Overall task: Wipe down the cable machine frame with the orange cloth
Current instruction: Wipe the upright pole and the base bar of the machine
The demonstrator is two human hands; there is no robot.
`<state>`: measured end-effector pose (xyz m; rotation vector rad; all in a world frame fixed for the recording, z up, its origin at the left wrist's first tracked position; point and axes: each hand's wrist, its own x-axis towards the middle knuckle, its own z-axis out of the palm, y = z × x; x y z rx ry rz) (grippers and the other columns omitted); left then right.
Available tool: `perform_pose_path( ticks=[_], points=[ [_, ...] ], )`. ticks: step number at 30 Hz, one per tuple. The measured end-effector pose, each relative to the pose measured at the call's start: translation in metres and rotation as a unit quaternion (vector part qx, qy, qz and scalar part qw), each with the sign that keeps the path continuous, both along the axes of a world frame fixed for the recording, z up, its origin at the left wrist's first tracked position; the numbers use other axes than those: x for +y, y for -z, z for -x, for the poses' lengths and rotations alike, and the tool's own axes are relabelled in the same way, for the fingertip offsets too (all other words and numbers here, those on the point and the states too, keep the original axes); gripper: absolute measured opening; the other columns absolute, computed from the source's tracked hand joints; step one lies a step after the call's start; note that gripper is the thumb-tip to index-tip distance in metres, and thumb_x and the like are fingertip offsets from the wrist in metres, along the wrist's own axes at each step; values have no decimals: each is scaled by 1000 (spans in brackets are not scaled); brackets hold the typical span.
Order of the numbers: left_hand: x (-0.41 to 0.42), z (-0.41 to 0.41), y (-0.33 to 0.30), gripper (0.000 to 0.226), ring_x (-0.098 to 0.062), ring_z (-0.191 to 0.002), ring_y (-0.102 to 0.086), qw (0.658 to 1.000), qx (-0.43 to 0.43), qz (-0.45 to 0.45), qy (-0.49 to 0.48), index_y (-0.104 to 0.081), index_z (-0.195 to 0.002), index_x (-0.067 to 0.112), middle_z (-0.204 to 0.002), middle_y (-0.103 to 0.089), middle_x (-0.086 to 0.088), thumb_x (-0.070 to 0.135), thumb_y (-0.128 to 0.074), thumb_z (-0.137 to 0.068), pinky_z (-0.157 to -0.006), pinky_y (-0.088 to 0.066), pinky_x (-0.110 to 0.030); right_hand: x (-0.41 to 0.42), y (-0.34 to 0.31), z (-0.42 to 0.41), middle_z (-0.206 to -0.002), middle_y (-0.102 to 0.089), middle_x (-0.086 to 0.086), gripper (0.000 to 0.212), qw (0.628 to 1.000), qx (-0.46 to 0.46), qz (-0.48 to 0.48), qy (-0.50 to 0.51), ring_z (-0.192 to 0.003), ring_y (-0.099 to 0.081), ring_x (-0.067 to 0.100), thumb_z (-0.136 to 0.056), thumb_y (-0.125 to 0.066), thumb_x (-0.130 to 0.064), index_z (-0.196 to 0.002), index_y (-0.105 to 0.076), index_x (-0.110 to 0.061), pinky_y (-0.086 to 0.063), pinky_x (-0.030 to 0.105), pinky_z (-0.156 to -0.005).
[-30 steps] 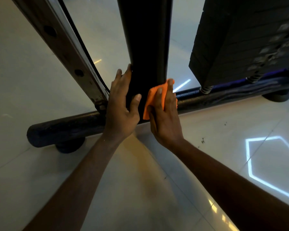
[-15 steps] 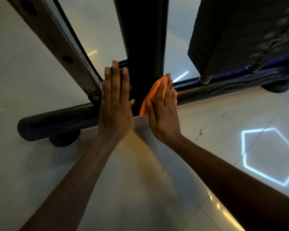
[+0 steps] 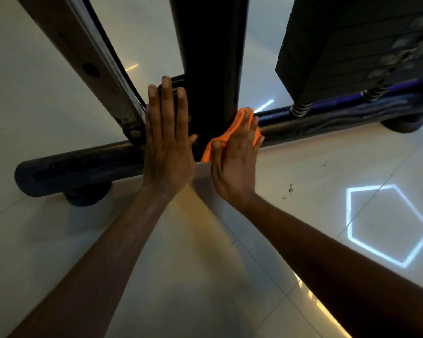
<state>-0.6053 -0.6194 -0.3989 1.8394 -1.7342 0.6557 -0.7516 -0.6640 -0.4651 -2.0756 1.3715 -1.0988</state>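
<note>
In the head view, the right hand presses the orange cloth flat-fingered against the foot of the black upright post, just above the base tube. The left hand lies spread with straight fingers, apparently resting on the post's left side beside the slanted rail.

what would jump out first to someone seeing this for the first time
The orange cloth stands out in the dim scene, pressed by the right hand against the foot of the black upright post, where it meets the base bar. Beside it, the left hand lies flat with straight fingers on the post's left side. At lower right, a glowing pentagon outline shines on the glossy tiled floor.
</note>
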Motion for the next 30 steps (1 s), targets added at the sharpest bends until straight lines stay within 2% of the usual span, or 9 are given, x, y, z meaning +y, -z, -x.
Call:
perform_pose_path(
  ticks=[6, 11, 15, 18, 22, 24, 26, 28, 30],
  points=[
    [-1, -1, 1, 86, -53, -159, -12, 1000, -19, 0, -9, -16, -165, -5, -171, -19, -34, 33, -67, -106, -134, -1, -51, -27, 26, 47, -179, 0, 26, 84, 969, 206, 112, -80, -167, 1, 42, -114, -33, -58, -170, 3, -6, -8, 67, -132],
    [-1, 1, 1, 85, -53, -159, -11, 1000, -5, 3, -12, -18, -164, -5, -171, -18, -34, 34, -67, -106, -134, 0, -51, -12, 4, 17, -182, 2, 12, 78, 999, 22, 1, -44, -169, 10, 29, -114, -39, -43, -173, -1, -8, 4, 63, -134],
    [2, 4, -1, 85, -53, -160, -11, 1000, -5, -11, -19, -18, -165, -6, -172, -17, -33, 33, -65, -106, -134, -2, -53, -18, 7, 38, -182, 3, 15, 79, 990, 108, 29, -85, -168, 9, 33, -116, -40, -46, -173, -2, -6, -3, 66, -133],
    [5, 10, -4, 86, -52, -161, -8, 999, 9, -23, -22, -16, -166, -5, -173, -13, -32, 34, -64, -106, -134, -4, -55, -19, 5, 51, -182, 3, 14, 76, 986, 121, 25, -110, -168, 8, 31, -117, -45, -37, -173, -4, -8, -8, 62, -135],
    [11, 15, -11, 87, -48, -163, -6, 998, 50, -32, 5, -16, -167, -6, -174, -12, -30, 27, -68, -104, -133, -10, -58, -16, -12, 60, -182, -8, 8, 71, 988, 95, -26, -120, -168, -12, 30, -113, -45, -39, -174, -17, -15, -39, 60, -126],
    [19, 15, -10, 88, -45, -164, -7, 996, 75, -40, 26, -17, -166, -7, -175, -11, -29, 20, -70, -101, -133, -13, -58, -10, -21, 63, -181, -17, 7, 67, 989, 83, -39, -116, -166, -20, 28, -114, -43, -42, -173, -24, -16, -44, 57, -124],
    [36, 13, 0, 84, -42, -164, -12, 995, 80, -46, 48, -23, -164, -6, -174, -16, -27, 16, -71, -100, -131, -17, -61, 1, -28, 63, -179, -24, 7, 63, 991, 74, -31, -110, -166, -21, 24, -116, -45, -40, -172, -28, -16, -44, 53, -125],
    [57, 8, 17, 73, -40, -160, -27, 995, 65, -45, 66, -35, -160, -3, -169, -32, -25, 14, -72, -99, -128, -24, -62, 14, -35, 65, -178, -28, 7, 62, 991, 74, -17, -108, -166, -23, 22, -116, -45, -40, -172, -29, -17, -45, 47, -124],
    [78, 1, 32, 59, -41, -145, -45, 995, 60, -48, 68, -46, -150, 1, -154, -48, -23, 12, -72, -98, -122, -35, -60, 29, -39, 65, -176, -32, 7, 61, 990, 73, -5, -118, -164, -26, 21, -116, -46, -39, -171, -31, -17, -45, 38, -122]
  ],
)
